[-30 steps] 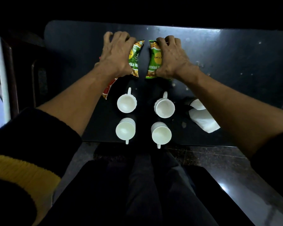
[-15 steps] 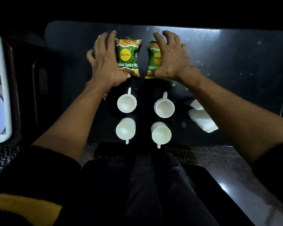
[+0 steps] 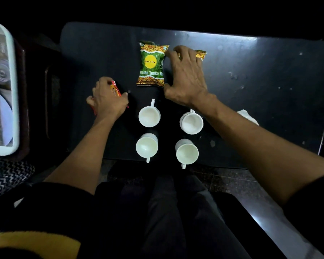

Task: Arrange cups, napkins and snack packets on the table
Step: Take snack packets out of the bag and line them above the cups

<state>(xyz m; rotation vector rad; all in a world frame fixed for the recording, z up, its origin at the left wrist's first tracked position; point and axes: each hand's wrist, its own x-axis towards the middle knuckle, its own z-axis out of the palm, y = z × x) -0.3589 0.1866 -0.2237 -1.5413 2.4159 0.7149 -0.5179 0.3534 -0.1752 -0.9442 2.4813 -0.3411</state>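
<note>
Head view: the left hand (image 3: 108, 99) grips a red packet (image 3: 114, 90), while the right hand (image 3: 185, 79) lies with fingers spread over a green packet (image 3: 200, 54) on the table (image 3: 269, 71) beyond four white cups (image 3: 149, 116).

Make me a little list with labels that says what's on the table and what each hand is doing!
table: dark table
cups: four white cups, empty, in a two-by-two square
green packet: green snack packet lying flat, nobody touching it
left hand: left hand grips a red packet
right hand: right hand spread over a second green packet, mostly hidden
napkins: white napkins at the right, partly behind the arm
</note>
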